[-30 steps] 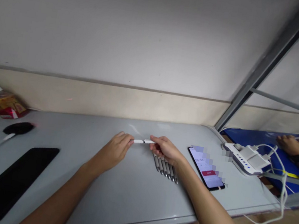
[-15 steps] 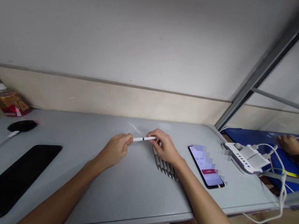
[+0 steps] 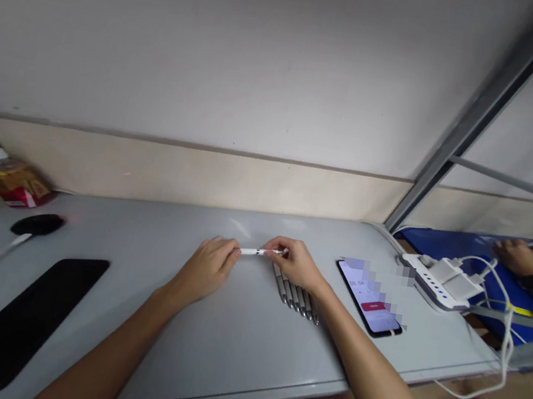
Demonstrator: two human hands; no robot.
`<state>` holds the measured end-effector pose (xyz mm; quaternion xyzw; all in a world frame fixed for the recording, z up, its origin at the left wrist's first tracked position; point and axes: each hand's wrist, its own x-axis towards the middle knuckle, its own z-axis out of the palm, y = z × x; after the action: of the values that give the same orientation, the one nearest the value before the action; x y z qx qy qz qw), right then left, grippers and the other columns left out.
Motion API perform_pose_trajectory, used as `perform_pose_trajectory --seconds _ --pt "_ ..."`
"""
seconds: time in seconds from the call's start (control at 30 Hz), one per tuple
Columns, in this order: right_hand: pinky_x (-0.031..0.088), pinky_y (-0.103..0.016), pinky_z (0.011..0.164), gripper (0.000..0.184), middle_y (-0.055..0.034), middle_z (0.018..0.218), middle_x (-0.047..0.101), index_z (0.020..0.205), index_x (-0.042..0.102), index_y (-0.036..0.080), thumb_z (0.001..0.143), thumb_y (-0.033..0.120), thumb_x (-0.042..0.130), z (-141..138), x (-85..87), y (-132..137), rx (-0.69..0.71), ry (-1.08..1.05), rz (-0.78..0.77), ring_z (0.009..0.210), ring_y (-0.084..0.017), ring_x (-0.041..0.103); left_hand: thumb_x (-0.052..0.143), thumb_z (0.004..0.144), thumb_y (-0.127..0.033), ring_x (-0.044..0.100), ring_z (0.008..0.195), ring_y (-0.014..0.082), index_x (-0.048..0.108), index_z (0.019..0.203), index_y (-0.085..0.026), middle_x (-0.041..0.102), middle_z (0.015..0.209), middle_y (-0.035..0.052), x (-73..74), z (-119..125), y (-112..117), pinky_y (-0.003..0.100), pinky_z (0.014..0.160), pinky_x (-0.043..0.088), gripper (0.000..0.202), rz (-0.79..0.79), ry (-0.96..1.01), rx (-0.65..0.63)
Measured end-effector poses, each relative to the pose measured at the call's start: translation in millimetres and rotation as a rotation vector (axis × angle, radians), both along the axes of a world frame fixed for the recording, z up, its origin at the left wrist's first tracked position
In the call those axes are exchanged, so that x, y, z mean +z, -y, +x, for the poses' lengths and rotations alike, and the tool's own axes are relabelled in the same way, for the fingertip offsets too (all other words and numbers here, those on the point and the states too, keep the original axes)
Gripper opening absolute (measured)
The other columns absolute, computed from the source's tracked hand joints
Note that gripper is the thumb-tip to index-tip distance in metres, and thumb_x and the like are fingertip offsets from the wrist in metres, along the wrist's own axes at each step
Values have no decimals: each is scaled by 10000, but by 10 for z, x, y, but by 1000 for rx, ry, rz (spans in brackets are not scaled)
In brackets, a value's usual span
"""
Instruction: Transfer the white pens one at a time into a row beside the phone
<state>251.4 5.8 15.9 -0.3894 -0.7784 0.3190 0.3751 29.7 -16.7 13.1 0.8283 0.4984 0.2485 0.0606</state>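
A white pen [image 3: 251, 252] with a dark band lies level between my two hands, above the grey desk [image 3: 224, 341]. My left hand [image 3: 212, 264] is closed on its left end. The fingertips of my right hand [image 3: 291, 261] pinch the other end, where a silvery tip shows. Under and just in front of my right hand, several grey pens [image 3: 296, 300] with metal tips lie side by side in a row. My right hand and wrist hide their upper ends.
To the right are a lit phone [image 3: 366, 300] and a white power strip [image 3: 435, 283] with chargers and loose cables. A black mat [image 3: 19, 322], a round black pad [image 3: 37, 224] and a bottle [image 3: 16, 180] stand left. Another person's hands [image 3: 520, 258] work at a blue surface [image 3: 452, 242].
My left hand's fingers have flattened and shifted slightly right along the pen. The right fingers have rolled around its end, where a silvery tip now shows. The pen lies more level.
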Motion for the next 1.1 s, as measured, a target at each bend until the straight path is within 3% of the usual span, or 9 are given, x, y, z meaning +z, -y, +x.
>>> perform_pose_trajectory --seconds 0.1,0.3,0.4,0.5,0.57,0.7,0.87,0.97,1.1 --pt "426 -259 714 291 -54 989 636 1024 605 181 754 272 668 -6 4 -1 -23 -67 30 868 -166 559 315 947 -323 502 775 181 539 841 -191 563 775 27 16 12 14 317 732 387 281 -5 0 5" --pt "415 -255 670 161 -32 826 637 898 643 164 838 290 563 -1 18 1 12 -29 -22 721 -136 541 338 943 -318 516 779 183 552 930 -196 589 823 34 -20 -9 -7 322 741 388 246 2 -6 -5" --pt "422 -254 690 285 -38 909 643 1051 618 178 791 294 636 2 6 -2 -12 -57 -6 762 -140 558 325 949 -313 529 785 183 536 986 -207 597 850 31 -26 -19 -12 323 747 389 240 -4 3 -25" --pt "404 -256 642 251 -24 750 642 918 671 161 885 358 519 -2 -11 -12 -16 29 -34 662 -130 539 310 956 -315 533 790 183 528 962 -209 597 860 28 -23 -25 -8 322 746 383 242 3 -24 -26" --pt "401 -253 638 249 -25 733 650 835 680 157 895 328 509 -7 -15 -17 -13 52 -2 661 -130 544 300 961 -315 531 781 182 525 924 -207 592 838 22 -27 -27 -5 319 739 376 252 13 -57 -15" --pt "422 -251 677 106 -38 850 671 892 680 170 822 206 609 -13 -10 -11 -23 37 95 745 -141 579 267 970 -301 527 751 173 520 817 -197 580 791 19 -45 -34 -8 301 713 373 313 14 -91 -34" --pt "428 -254 722 186 -39 898 635 893 682 189 792 66 586 0 -43 -22 -48 108 257 802 -144 577 277 964 -321 530 690 160 533 773 -195 586 746 20 -29 -58 -8 286 672 398 343 -49 0 -20" --pt "434 -247 721 211 -38 903 626 913 670 184 783 41 586 28 -72 -53 -69 139 300 801 -142 580 300 960 -329 567 734 167 591 883 -202 630 795 25 0 -72 -3 291 700 426 327 -61 40 -23" --pt "442 -249 726 221 -49 918 636 955 674 180 797 52 588 98 -88 -106 -108 216 331 803 -149 597 342 952 -284 603 965 182 579 1158 -255 670 1070 25 7 -86 -19 319 866 436 316 -14 58 -87"
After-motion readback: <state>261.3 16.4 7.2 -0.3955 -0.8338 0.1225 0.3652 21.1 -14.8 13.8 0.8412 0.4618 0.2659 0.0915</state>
